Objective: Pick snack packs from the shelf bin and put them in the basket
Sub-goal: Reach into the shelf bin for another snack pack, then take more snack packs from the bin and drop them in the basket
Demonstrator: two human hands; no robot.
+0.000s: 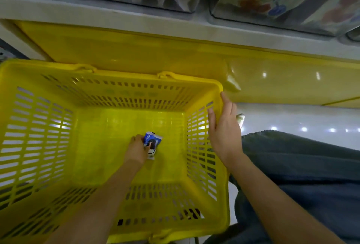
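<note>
Basket (126, 75): yellow, slotted walls, open top. The floor is bare all round the one pack, so there is free room to every wall.

Far rim of the basket: close under the grey shelf ledge (116, 19), with a yellow panel (136, 49) just behind it. Overhead room is tight on that side. Clear shelf bins (272, 0) holding packs sit above the ledge, beyond the far rim.

Right of the basket: my leg in jeans (302, 165) is near the right wall, and glossy floor (292, 119) shows past it.

Snack pack (153, 140): blue and white with a dark round biscuit printed on it. It is down on the basket floor, a little right of centre and well apart from all four walls. Its long axis runs from the far rim toward the near rim, with the far end leaning slightly left. The printed face is up.

My left hand (136, 149): reaches down inside the basket, fingers curled over the pack's left edge, grasping it.

My right hand (224, 130): at the basket's right rim near the far corner. The thumb is inside the wall and the fingers lie straight along the outside. It rests flat, not clenched.
</note>
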